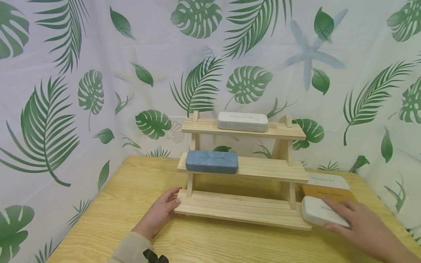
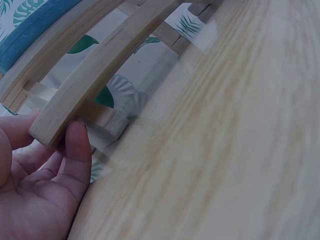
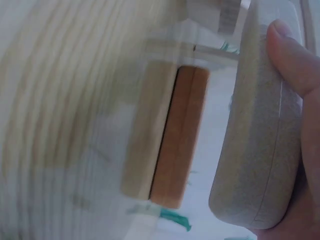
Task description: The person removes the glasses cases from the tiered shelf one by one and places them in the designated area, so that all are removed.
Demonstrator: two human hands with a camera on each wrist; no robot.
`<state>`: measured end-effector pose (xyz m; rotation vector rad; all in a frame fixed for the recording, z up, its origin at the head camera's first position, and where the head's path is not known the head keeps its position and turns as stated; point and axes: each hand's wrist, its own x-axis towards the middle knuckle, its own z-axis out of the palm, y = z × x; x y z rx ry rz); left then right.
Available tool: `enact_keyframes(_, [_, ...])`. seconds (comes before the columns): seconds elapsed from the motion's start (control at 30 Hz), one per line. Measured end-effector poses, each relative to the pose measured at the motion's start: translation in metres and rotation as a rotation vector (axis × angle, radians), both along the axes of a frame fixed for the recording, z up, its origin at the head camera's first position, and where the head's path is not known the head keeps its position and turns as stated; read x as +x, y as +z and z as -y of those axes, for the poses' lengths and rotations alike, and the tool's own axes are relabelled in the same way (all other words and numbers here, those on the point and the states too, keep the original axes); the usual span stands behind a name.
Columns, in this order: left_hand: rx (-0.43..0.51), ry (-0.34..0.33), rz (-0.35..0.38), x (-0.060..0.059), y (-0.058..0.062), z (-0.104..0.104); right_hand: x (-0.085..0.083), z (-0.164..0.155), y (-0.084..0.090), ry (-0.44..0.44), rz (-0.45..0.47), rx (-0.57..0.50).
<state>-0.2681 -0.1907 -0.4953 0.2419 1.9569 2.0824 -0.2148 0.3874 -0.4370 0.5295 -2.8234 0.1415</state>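
Note:
My right hand [image 1: 358,226] grips a white glasses case [image 1: 323,212] by its right part, beside the right end of the bottom tier of a wooden three-tier display stand [image 1: 236,208]. In the right wrist view the thumb lies along the held case [image 3: 255,135], which is lifted off the table. At the stand's other end, my left hand [image 1: 160,212] pinches the bottom board [image 2: 55,120] between thumb and fingers. A blue glasses case [image 1: 212,162] lies on the middle tier at the left, and a white-grey glasses case [image 1: 242,121] sits mid-way along the top tier.
Behind the right hand, an orange-brown glasses case [image 1: 327,192] and another white one [image 1: 329,180] lie on the wooden table [image 1: 108,226]. A white cloth with green leaf prints [image 1: 154,91] hangs around the back and sides of the table.

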Motion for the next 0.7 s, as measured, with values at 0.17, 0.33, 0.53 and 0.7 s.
enact_keyframes(0.17, [0.0, 0.0, -0.001, 0.0, 0.0, 0.0, -0.008, -0.013, -0.006, -0.023, 0.019, 0.002])
enact_keyframes(0.33, [-0.001, 0.003, 0.005, 0.001, 0.0, -0.001, -0.011, -0.023, -0.012, -0.006, 0.032, -0.004])
enact_keyframes(0.53, [-0.016, 0.003, 0.005, 0.001, -0.001, 0.0, -0.015, -0.036, -0.021, 0.016, 0.068, 0.026])
enact_keyframes(0.7, [-0.023, 0.006, -0.004, -0.001, -0.002, 0.002, -0.02, -0.037, -0.023, -0.014, 0.132, 0.06])
